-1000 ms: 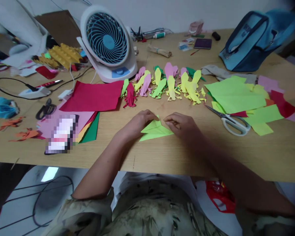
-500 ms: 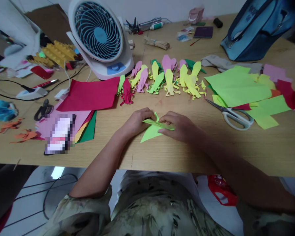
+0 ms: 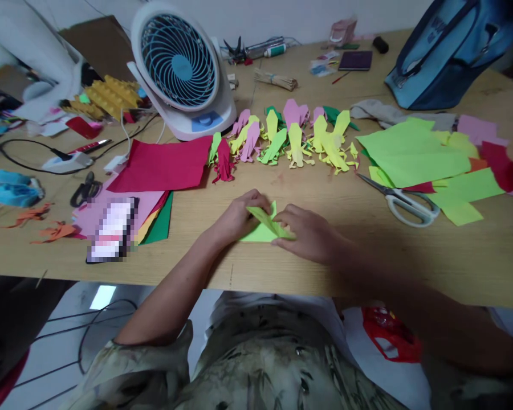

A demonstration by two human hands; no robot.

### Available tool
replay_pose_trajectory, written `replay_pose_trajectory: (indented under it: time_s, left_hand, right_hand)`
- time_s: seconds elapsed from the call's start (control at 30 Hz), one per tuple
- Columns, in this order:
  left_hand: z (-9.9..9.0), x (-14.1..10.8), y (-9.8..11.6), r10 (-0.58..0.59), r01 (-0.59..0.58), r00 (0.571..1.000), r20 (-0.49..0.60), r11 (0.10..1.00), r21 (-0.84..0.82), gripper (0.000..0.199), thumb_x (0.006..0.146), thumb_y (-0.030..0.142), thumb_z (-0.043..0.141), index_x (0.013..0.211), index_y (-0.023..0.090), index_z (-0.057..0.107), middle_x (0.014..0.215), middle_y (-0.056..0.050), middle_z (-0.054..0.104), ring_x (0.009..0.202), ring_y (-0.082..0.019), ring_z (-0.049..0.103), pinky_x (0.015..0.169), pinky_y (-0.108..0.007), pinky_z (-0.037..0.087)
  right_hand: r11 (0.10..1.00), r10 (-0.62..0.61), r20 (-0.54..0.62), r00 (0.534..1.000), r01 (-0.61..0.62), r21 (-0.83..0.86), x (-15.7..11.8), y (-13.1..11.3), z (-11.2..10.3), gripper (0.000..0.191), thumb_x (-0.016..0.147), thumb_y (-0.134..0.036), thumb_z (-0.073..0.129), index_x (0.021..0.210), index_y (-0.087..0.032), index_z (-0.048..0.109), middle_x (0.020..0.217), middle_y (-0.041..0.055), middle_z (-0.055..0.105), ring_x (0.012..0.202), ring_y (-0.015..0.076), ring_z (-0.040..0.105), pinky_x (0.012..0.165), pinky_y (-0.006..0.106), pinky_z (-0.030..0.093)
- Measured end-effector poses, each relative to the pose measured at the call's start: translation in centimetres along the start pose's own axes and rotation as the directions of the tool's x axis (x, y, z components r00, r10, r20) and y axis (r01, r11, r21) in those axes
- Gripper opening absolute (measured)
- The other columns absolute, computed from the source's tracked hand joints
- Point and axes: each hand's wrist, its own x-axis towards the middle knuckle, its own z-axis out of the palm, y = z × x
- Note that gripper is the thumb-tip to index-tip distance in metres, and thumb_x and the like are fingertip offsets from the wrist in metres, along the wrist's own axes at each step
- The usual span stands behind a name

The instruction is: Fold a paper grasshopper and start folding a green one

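Note:
A light green sheet of folding paper [image 3: 260, 232], partly folded, rests on the wooden table [image 3: 183, 256] in front of me. My left hand [image 3: 245, 213] is closed on its left side, the fingers curled at the raised fold. From the right, my right hand [image 3: 305, 230] pinches the slanting flap between thumb and fingers. Beyond my hands stands a row of folded paper figures in yellow, pink, green and red, among them a yellow figure [image 3: 296, 145] and a red figure [image 3: 224, 160].
White-handled scissors [image 3: 404, 204] lie right, beside green paper sheets [image 3: 414, 151]. On the left are a red sheet [image 3: 162, 165], a phone [image 3: 113, 228], black scissors [image 3: 85, 189] and orange paper figures [image 3: 56, 232]. A fan [image 3: 182, 68] and a blue bag [image 3: 436, 62] stand behind.
My right hand has moved slightly down and left, and the flap it pinches now slants more steeply. The green paper has turned a little. The whole view has shifted slightly.

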Motion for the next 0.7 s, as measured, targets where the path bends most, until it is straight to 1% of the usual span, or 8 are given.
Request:
replay_pose_trajectory:
  time_s: [0.1,0.2,0.27,0.33,0.43,0.53,0.63,0.7]
  left_hand:
    - [0.2,-0.8,-0.2,0.004,-0.006,1.000,-0.023,0.995,-0.096,0.008,0.088,0.016,0.064,0.090,0.018,0.072,0.092,-0.005,0.063,0.083,-0.014,0.063,0.075,-0.026,0.050]
    - [0.4,-0.4,-0.5,0.029,-0.019,0.998,0.054,0.986,-0.164,0.008,0.088,0.019,0.065,0.088,0.018,0.073,0.092,-0.005,0.066,0.083,-0.014,0.064,0.076,-0.026,0.049]
    - [0.5,0.2,-0.4,0.022,-0.001,0.993,0.114,0.984,-0.180,0.007,0.087,0.019,0.065,0.086,0.018,0.071,0.091,-0.004,0.068,0.084,-0.014,0.065,0.077,-0.026,0.049]
    - [0.5,0.6,-0.1,-0.055,0.076,0.991,0.125,0.982,-0.171,0.005,0.082,0.018,0.066,0.087,0.016,0.068,0.088,-0.003,0.068,0.080,-0.014,0.063,0.073,-0.025,0.048]
    - [0.2,-0.2,1.2,-0.226,0.229,0.973,0.039,0.969,-0.096,0.012,0.076,0.015,0.064,0.088,0.016,0.065,0.085,-0.001,0.067,0.073,-0.013,0.059,0.068,-0.024,0.045]
    - [-0.5,-2.1,3.3,-0.412,0.413,0.908,-0.078,0.911,-0.003,0.011,0.086,0.021,0.054,0.082,0.015,0.063,0.075,-0.001,0.063,0.069,-0.014,0.054,0.065,-0.026,0.042]
    - [-0.9,-3.2,5.2,-0.489,0.486,0.872,0.016,0.862,-0.144,0.032,0.098,0.035,0.039,0.086,0.016,0.061,0.072,-0.001,0.059,0.068,-0.015,0.053,0.064,-0.027,0.041]
    - [-0.7,-2.8,5.6,-0.517,0.516,0.856,0.023,0.849,-0.116,0.035,0.096,0.041,0.042,0.081,0.016,0.061,0.069,0.000,0.055,0.066,-0.015,0.050,0.061,-0.027,0.039]
  right_hand:
    - [0.992,-0.047,0.027,0.999,0.043,0.120,-0.5,-0.1,-1.2,0.012,0.086,-0.025,0.066,0.096,-0.018,0.066,0.089,0.0044,0.064,0.078,0.0173,0.060,0.072,0.029,0.044]
    - [0.993,-0.071,-0.138,0.988,0.083,0.082,0.3,1.0,-1.4,0.011,0.089,-0.015,0.055,0.093,-0.018,0.065,0.090,0.0064,0.063,0.083,0.0191,0.060,0.077,0.031,0.045]
    - [0.992,-0.096,-0.181,0.979,0.110,0.069,1.1,1.9,-0.9,0.013,0.085,-0.013,0.057,0.096,-0.018,0.063,0.097,0.0081,0.062,0.093,0.0215,0.059,0.084,0.033,0.045]
    - [0.992,-0.084,-0.148,0.985,0.096,0.078,1.8,2.5,-0.1,0.017,0.080,-0.012,0.062,0.096,-0.018,0.061,0.097,0.0069,0.061,0.093,0.0214,0.059,0.083,0.033,0.045]
    - [0.994,-0.048,-0.101,0.994,0.058,0.092,1.9,2.7,0.8,0.016,0.079,-0.011,0.063,0.092,-0.019,0.058,0.091,0.0039,0.059,0.085,0.0188,0.058,0.078,0.030,0.044]
    - [0.997,-0.033,-0.099,0.995,0.040,0.063,1.2,2.1,1.0,0.012,0.082,-0.010,0.059,0.090,-0.019,0.057,0.089,0.0029,0.057,0.082,0.0175,0.057,0.074,0.029,0.042]
    - [0.999,-0.039,-0.078,0.996,0.040,0.014,0.5,1.4,0.9,0.010,0.085,-0.010,0.056,0.092,-0.018,0.059,0.090,0.0048,0.056,0.083,0.0189,0.056,0.074,0.030,0.042]
    - [0.998,-0.056,-0.065,0.996,0.057,0.014,0.1,1.2,0.7,0.011,0.087,-0.011,0.055,0.093,-0.017,0.061,0.091,0.0058,0.057,0.084,0.0196,0.056,0.075,0.031,0.042]
